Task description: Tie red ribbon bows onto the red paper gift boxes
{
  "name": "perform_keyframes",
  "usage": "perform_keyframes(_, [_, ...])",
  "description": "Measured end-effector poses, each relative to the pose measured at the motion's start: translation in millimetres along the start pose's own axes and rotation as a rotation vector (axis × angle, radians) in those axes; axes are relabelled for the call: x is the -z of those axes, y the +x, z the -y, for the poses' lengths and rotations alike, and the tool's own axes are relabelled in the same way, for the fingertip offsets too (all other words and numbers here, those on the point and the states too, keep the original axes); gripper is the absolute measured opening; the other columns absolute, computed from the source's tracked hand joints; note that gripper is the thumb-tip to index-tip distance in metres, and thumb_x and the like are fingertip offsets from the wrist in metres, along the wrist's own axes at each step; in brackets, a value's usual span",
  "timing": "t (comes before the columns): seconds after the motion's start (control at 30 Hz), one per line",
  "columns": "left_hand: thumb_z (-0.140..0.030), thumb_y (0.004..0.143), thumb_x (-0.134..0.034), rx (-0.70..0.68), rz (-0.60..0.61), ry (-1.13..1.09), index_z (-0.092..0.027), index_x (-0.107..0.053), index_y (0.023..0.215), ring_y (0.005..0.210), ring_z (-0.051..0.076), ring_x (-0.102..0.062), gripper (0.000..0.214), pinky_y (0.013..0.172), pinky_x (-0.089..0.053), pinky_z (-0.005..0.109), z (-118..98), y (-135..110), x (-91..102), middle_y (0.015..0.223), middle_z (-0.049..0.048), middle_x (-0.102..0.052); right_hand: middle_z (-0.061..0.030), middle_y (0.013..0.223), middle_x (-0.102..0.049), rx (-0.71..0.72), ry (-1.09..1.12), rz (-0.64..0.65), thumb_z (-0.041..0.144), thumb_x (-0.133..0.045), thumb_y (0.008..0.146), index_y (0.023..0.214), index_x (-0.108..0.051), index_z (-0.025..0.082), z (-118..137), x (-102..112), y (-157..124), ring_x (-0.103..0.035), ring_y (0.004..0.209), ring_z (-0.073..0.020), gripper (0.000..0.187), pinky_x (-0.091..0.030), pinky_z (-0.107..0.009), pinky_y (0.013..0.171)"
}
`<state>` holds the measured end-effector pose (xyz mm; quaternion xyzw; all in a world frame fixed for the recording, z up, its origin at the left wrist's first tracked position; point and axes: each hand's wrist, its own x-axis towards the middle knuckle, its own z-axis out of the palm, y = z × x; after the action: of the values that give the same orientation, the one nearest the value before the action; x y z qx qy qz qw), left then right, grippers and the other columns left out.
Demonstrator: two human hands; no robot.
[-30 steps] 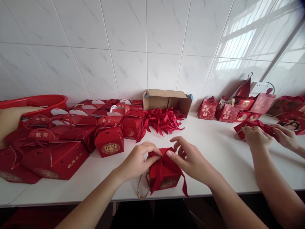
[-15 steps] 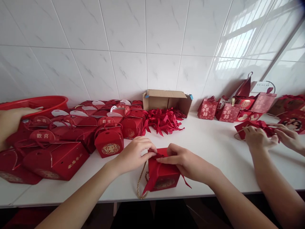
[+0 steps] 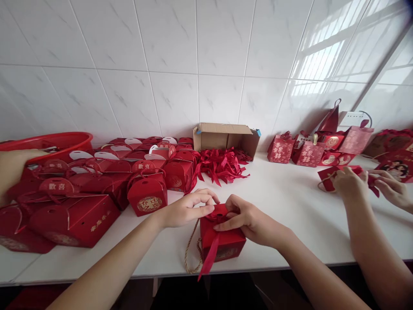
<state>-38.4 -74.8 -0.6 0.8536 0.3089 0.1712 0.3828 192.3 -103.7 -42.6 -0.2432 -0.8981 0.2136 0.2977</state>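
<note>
A small red gift box (image 3: 230,245) with a gold emblem sits on the white table near its front edge. A red ribbon (image 3: 211,256) lies across the box top, one tail hanging down the front. My left hand (image 3: 192,209), thumb and fingers bent together, grips the ribbon at the left of the top. From the right, my right hand (image 3: 247,218) pinches the ribbon near the middle, fingers curled. Part of the ribbon is hidden under the fingers. A twisted gold cord (image 3: 190,258) loops out on the box's left side.
Many red boxes (image 3: 80,219) crowd the left, beside a red basin (image 3: 77,140) where another person's arm reaches. Behind are a cardboard box (image 3: 226,128) and a heap of red ribbons (image 3: 222,165). At right, a co-worker's hands (image 3: 351,187) hold a red box near several gift bags (image 3: 280,148).
The ribbon's right tail has gone from the box's right side, and the left tail hangs more to the front. My hands shifted slightly. The co-worker's hands moved on their ribbon.
</note>
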Motion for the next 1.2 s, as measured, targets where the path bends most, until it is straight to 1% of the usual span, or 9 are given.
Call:
perform_keyframes(0.17, [-0.04,0.091,-0.045,0.02,-0.083,0.054,-0.02,-0.052,0.073,0.111,0.019,-0.047,0.027,0.1,-0.033,0.031,5,3,-1.4,0.112,0.0035,-0.055,-0.0033,0.086,-0.04,0.008,0.024,-0.023,0.007,-0.042,0.092,0.107,-0.071,0.029,-2,-3,-2,-0.045,0.074,-0.0109,0.04,-0.047,-0.025,0.069])
perform_keyframes(0.33, [-0.041,0.094,-0.036,0.026,-0.159,-0.002,-0.021,-0.057,0.092,0.106,0.018,-0.051,0.029,0.095,-0.036,0.03,2,0,-9.6,0.11,0.0042,-0.056,-0.0059,0.092,-0.05,0.024,0.072,-0.165,0.008,-0.043,0.092,0.106,-0.072,0.027,-3,-2,-2,-0.053,0.08,-0.0121,0.037,-0.048,-0.025,0.068])
perform_keyframes(0.47, [-0.041,0.087,-0.05,-0.003,-0.181,-0.014,-0.02,-0.047,0.072,0.103,0.019,-0.052,0.026,0.093,-0.037,0.031,-3,-3,-14.9,0.106,0.0035,-0.059,-0.005,0.093,-0.057,-0.004,0.105,-0.255,0.014,-0.055,0.089,0.113,-0.067,0.028,-3,5,-3,-0.058,0.08,-0.0127,0.03,-0.049,-0.025,0.069])
perform_keyframes(0.57, [-0.037,0.083,-0.055,0.036,-0.247,-0.076,-0.02,-0.035,0.065,0.097,0.019,-0.054,0.033,0.089,-0.039,0.032,-3,-1,-20.6,0.099,0.0029,-0.063,-0.0039,0.094,-0.061,-0.045,0.123,-0.231,0.016,-0.063,0.085,0.113,-0.066,0.028,-2,12,-6,-0.059,0.077,-0.0122,0.031,-0.05,-0.025,0.07])
perform_keyframes(0.67, [-0.037,0.083,-0.056,0.082,-0.292,-0.14,-0.02,-0.028,0.062,0.083,0.017,-0.056,0.039,0.079,-0.041,0.03,-1,3,-27.0,0.089,0.0028,-0.064,-0.0031,0.093,-0.064,-0.097,0.141,-0.204,0.015,-0.063,0.084,0.11,-0.066,0.026,-1,16,-8,-0.061,0.076,-0.012,0.029,-0.05,-0.024,0.07])
perform_keyframes(0.77, [-0.035,0.08,-0.059,0.083,-0.317,-0.168,-0.021,-0.025,0.061,0.077,0.015,-0.056,0.042,0.073,-0.041,0.028,-1,7,-31.8,0.084,0.0028,-0.065,-0.002,0.087,-0.067,-0.128,0.112,-0.25,0.013,-0.06,0.086,0.101,-0.068,0.024,1,16,-8,-0.061,0.076,-0.0122,0.021,-0.049,-0.023,0.068])
perform_keyframes(1.0, [-0.03,0.074,-0.064,0.116,-0.378,-0.209,-0.021,-0.021,0.054,0.082,0.02,-0.064,0.048,0.077,-0.045,0.031,-5,10,-36.6,0.084,0.0051,-0.07,-0.0024,0.082,-0.067,-0.153,0.049,-0.394,0.014,-0.059,0.085,0.091,-0.067,0.021,3,8,-2,-0.061,0.072,-0.0131,0.012,-0.048,-0.024,0.065])
perform_keyframes(1.1, [-0.031,0.073,-0.066,0.124,-0.386,-0.195,-0.02,-0.026,0.049,0.087,0.022,-0.065,0.048,0.08,-0.046,0.032,-3,10,-37.0,0.084,0.0054,-0.071,-0.0018,0.077,-0.066,-0.192,0.068,-0.425,0.015,-0.06,0.084,0.084,-0.064,0.02,-2,6,-4,-0.06,0.07,-0.0134,0.006,-0.047,-0.025,0.063])
perform_keyframes(1.2, [-0.034,0.072,-0.068,0.141,-0.381,-0.175,-0.018,-0.044,0.047,0.091,0.023,-0.065,0.038,0.08,-0.046,0.031,-2,11,-36.8,0.084,0.0055,-0.072,-0.0016,0.075,-0.064,-0.236,0.104,-0.46,0.019,-0.06,0.084,0.079,-0.059,0.02,-7,5,-8,-0.059,0.068,-0.0139,0.005,-0.047,-0.026,0.062])
